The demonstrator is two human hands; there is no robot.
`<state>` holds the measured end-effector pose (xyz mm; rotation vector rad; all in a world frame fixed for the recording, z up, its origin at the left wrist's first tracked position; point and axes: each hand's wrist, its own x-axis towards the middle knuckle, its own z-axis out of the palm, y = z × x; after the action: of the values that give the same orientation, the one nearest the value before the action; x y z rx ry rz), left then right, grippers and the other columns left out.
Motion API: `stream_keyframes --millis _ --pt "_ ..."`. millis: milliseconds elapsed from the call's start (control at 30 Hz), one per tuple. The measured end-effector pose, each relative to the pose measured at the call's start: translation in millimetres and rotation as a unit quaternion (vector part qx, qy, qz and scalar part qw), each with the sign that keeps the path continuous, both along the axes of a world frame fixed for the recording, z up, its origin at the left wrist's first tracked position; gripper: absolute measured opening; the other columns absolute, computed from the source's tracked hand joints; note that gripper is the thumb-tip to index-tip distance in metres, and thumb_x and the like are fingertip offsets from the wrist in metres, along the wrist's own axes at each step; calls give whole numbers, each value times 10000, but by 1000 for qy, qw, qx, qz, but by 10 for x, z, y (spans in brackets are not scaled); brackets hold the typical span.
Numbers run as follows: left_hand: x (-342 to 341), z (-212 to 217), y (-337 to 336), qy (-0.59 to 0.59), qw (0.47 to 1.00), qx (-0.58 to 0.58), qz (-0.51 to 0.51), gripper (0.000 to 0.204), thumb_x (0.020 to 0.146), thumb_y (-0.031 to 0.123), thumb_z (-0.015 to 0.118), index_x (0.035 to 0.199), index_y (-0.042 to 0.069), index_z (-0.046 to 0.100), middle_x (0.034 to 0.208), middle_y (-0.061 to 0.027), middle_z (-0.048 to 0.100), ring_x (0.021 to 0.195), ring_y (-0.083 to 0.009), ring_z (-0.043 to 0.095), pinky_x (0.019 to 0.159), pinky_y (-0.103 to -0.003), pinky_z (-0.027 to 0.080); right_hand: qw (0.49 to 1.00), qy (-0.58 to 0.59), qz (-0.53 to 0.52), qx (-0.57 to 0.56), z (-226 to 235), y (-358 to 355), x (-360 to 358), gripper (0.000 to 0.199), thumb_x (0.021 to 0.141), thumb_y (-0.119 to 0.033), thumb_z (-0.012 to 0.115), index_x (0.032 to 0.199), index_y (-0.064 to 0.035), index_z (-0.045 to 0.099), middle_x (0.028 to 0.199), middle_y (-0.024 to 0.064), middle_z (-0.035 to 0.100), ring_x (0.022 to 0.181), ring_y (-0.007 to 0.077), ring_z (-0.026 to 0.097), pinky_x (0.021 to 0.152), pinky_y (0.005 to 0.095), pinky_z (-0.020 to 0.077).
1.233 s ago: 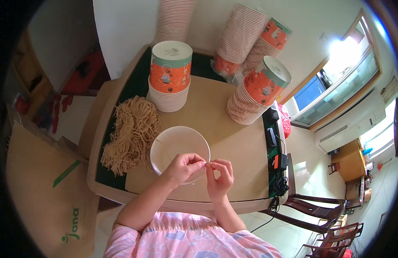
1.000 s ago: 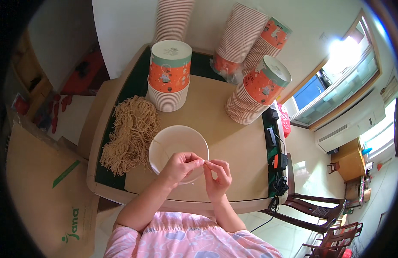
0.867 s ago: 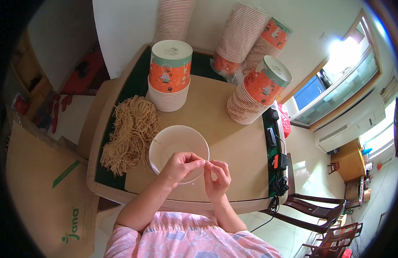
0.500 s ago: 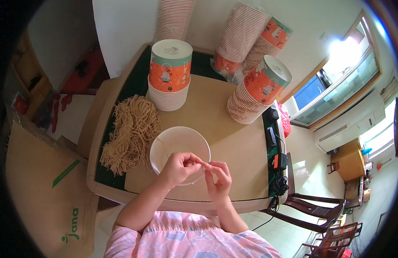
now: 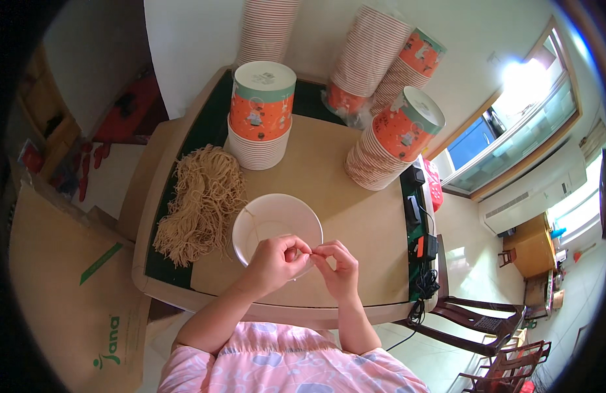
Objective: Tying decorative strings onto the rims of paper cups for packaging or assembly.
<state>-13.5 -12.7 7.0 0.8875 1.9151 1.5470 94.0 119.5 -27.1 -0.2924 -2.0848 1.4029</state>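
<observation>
A white paper bucket (image 5: 276,211) stands upright and open near the front of the table. Beige string (image 5: 254,223) runs from its far left rim, down inside, toward my left hand (image 5: 275,263). Over the near right rim, my left hand pinches thumb and finger together. Against those fingertips my right hand (image 5: 337,267) is pinched too, so both close on one spot. The bit of string between them is mostly hidden by the fingers. A loose heap of beige strings (image 5: 201,206) lies left of the bucket.
An upturned stack of orange and green paper buckets (image 5: 260,114) stands behind the bucket, another stack (image 5: 407,124) leans at right. Plastic-wrapped stacks (image 5: 365,56) are at the back. Power adapters and cables (image 5: 426,245) line the right edge. A cardboard box (image 5: 67,281) stands left.
Both hands have shifted slightly right and stay pinched together. My right fingers have curled in closer. The bucket sits a little further right in the picture.
</observation>
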Motion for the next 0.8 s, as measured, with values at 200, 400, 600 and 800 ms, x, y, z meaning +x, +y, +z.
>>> stream_keyframes --millis 200,400,600,800 --pt "27 29 2 49 999 4 24 66 781 60 678 836 32 654 609 -23 493 529 -104 452 502 -272 391 1000 -9 -9 6 24 -5 -32 112 751 54 703 832 -3 651 790 60 618 733 142 579 674 259 473" --pt "41 36 5 93 995 -2 29 98 760 33 683 822 27 606 654 -59 518 564 -171 523 547 -314 450 997 6 -37 61 32 -39 -67 137 724 80 687 805 -7 620 790 57 600 719 136 565 661 260 462" --pt "36 6 22 126 992 5 21 91 762 36 682 807 31 603 700 -68 546 597 -191 560 562 -320 464 980 8 -86 178 13 -63 -90 171 716 54 701 822 -59 628 806 47 608 711 189 563 651 294 471" --pt "28 -61 71 149 986 49 57 46 797 57 666 827 32 641 766 -69 582 626 -188 582 566 -311 464 982 24 -101 157 -44 -49 -96 171 732 53 701 851 -51 635 821 60 612 715 188 565 645 294 474"
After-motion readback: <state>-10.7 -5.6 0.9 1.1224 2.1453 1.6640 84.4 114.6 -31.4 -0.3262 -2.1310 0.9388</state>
